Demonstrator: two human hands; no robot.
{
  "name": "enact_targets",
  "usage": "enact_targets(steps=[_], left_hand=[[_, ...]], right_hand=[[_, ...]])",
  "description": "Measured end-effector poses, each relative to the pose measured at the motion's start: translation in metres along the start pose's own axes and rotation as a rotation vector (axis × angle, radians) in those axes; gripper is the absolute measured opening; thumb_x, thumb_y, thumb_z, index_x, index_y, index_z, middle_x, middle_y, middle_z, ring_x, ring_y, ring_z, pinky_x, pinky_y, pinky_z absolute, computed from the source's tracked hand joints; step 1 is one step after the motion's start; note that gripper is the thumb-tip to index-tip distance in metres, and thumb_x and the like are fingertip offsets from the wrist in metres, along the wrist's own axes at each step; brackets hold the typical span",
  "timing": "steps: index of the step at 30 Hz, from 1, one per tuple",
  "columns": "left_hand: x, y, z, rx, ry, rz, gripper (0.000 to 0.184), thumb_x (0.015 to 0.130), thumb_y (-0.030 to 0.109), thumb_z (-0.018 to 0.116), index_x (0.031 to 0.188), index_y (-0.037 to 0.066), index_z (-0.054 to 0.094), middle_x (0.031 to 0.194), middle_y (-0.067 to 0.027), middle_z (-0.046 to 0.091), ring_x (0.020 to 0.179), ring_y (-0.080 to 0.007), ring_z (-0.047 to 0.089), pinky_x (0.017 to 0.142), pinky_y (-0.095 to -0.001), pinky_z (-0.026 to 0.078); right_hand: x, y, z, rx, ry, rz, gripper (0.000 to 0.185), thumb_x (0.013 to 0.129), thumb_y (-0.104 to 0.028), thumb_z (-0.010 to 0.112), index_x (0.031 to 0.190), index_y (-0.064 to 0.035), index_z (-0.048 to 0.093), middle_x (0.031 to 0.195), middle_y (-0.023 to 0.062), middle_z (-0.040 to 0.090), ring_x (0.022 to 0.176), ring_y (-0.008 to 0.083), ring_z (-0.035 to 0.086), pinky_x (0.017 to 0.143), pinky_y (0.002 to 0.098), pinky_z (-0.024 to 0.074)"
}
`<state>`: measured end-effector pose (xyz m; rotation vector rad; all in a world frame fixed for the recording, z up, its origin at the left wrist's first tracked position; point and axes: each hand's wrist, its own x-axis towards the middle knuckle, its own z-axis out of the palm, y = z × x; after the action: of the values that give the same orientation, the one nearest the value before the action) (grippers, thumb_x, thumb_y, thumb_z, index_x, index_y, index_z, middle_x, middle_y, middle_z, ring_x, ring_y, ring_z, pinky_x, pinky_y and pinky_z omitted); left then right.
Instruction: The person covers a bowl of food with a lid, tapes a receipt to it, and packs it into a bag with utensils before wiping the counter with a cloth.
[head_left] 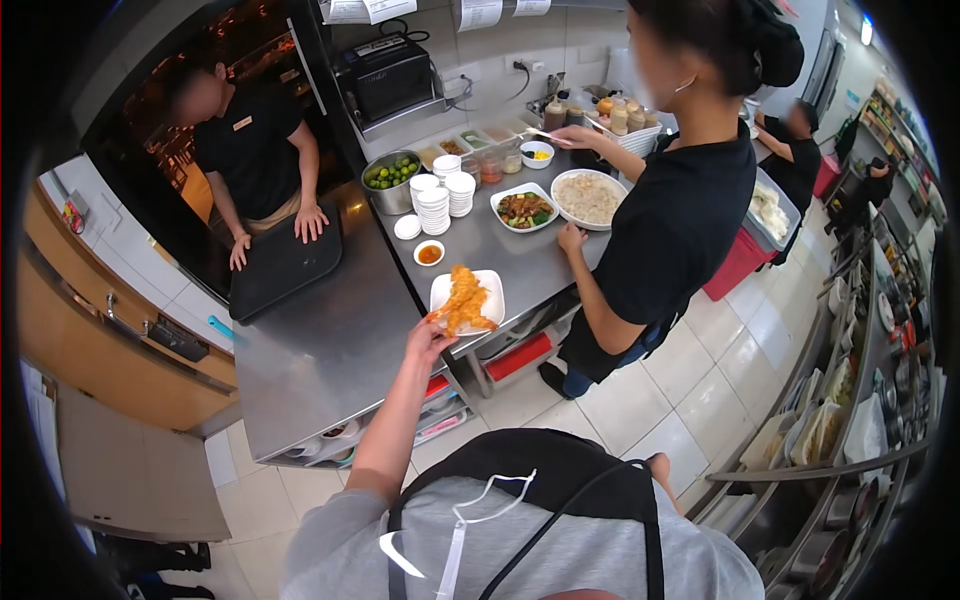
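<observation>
At the counter's near edge, my left hand (430, 340) has its fingers closed at the lower left corner of a square white plate (493, 286). Golden fried pieces (465, 303) are heaped on that plate. Just above it sits a small white bowl of orange sauce (429, 253). My right hand (658, 466) is low beside my body, mostly hidden, and its fingers cannot be made out.
A co-worker (680, 190) stands at the right of the steel counter (460, 262), near two filled dishes. Stacked white cups (433, 212) and a pot of green fruit (392, 180) stand behind. Another person (255, 150) touches a black tray (285, 265).
</observation>
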<state>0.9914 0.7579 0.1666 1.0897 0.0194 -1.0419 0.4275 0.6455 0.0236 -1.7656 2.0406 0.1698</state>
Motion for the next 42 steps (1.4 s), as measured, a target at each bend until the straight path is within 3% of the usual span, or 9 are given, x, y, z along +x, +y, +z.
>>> enact_targets(steps=[2,13,18,19,22,26,33,36,42], left_hand=[[0.001,-0.009,0.009,-0.065,0.043,0.008,0.055,0.065,-0.010,0.036,0.118,0.004,0.033,0.106,-0.0158,0.047,0.091,-0.0319,0.053,0.070,-0.0457,0.050],[0.004,-0.025,0.017,-0.138,0.099,0.055,0.055,0.065,-0.010,0.036,0.118,0.006,0.034,0.105,-0.0152,0.047,0.086,-0.0296,0.055,0.067,-0.0424,0.051],[-0.004,-0.014,0.009,-0.072,0.043,0.053,0.051,0.067,-0.011,0.036,0.116,0.004,0.033,0.109,-0.0151,0.046,0.093,-0.0298,0.053,0.070,-0.0429,0.051],[-0.008,-0.012,0.006,-0.071,0.037,0.050,0.051,0.067,-0.011,0.036,0.116,0.004,0.032,0.109,-0.0150,0.046,0.093,-0.0297,0.053,0.070,-0.0429,0.051],[-0.025,-0.001,-0.007,-0.107,0.051,0.091,0.057,0.061,-0.010,0.037,0.115,0.006,0.031,0.113,-0.0141,0.044,0.102,-0.0318,0.047,0.075,-0.0454,0.048],[-0.043,0.019,-0.040,-0.252,0.138,0.202,0.053,0.063,-0.011,0.039,0.112,0.007,0.034,0.110,-0.0133,0.046,0.099,-0.0302,0.050,0.071,-0.0454,0.050],[-0.039,0.038,-0.127,-0.359,0.405,0.380,0.054,0.064,-0.010,0.035,0.115,0.007,0.036,0.109,-0.0138,0.046,0.098,-0.0294,0.050,0.071,-0.0425,0.050],[-0.027,0.042,-0.157,-0.453,0.524,0.470,0.054,0.065,-0.010,0.033,0.116,0.007,0.036,0.110,-0.0143,0.045,0.098,-0.0321,0.049,0.072,-0.0426,0.050],[-0.010,0.064,-0.186,-0.518,0.593,0.640,0.054,0.066,-0.011,0.033,0.118,0.007,0.034,0.112,-0.0144,0.042,0.098,-0.0356,0.048,0.073,-0.0438,0.048]], right_hand=[[-0.001,0.005,0.000,0.065,-0.100,-0.016,0.017,0.056,-0.014,0.070,0.065,-0.0020,0.061,0.071,0.0154,0.061,0.067,0.0270,0.061,0.061,0.0342,0.0487],[0.024,-0.013,0.007,-0.063,0.024,-0.061,0.026,0.065,-0.027,0.063,0.071,-0.0015,0.061,0.075,0.0169,0.061,0.072,0.0316,0.059,0.067,0.0380,0.0476],[0.049,-0.028,0.015,0.003,-0.060,-0.098,0.016,0.067,-0.017,0.057,0.072,-0.0026,0.062,0.074,0.0183,0.060,0.071,0.0319,0.059,0.065,0.0377,0.0479],[0.058,-0.025,0.028,0.004,0.045,-0.158,0.014,0.066,-0.013,0.053,0.069,-0.0043,0.063,0.071,0.0179,0.060,0.068,0.0323,0.059,0.062,0.0377,0.0482],[0.078,-0.015,0.039,-0.013,0.016,-0.235,0.016,0.066,-0.017,0.056,0.065,-0.0020,0.062,0.058,0.0149,0.059,0.057,0.0276,0.060,0.058,0.0351,0.0483],[0.059,-0.034,0.007,0.008,-0.140,-0.086,0.019,0.070,-0.019,0.060,0.065,-0.0006,0.060,0.054,0.0129,0.058,0.054,0.0247,0.060,0.057,0.0325,0.0481],[0.043,-0.024,0.013,-0.052,0.069,-0.161,0.023,0.066,-0.024,0.064,0.072,-0.0013,0.061,0.079,0.0199,0.059,0.075,0.0330,0.058,0.065,0.0386,0.0466],[0.041,-0.022,0.014,0.022,0.018,-0.230,0.013,0.061,-0.008,0.056,0.070,-0.0050,0.065,0.070,0.0179,0.060,0.069,0.0309,0.059,0.064,0.0366,0.0471],[0.035,-0.014,0.014,0.054,0.008,-0.358,0.016,0.058,-0.006,0.052,0.067,-0.0070,0.066,0.067,0.0151,0.060,0.067,0.0269,0.060,0.065,0.0325,0.0477]])
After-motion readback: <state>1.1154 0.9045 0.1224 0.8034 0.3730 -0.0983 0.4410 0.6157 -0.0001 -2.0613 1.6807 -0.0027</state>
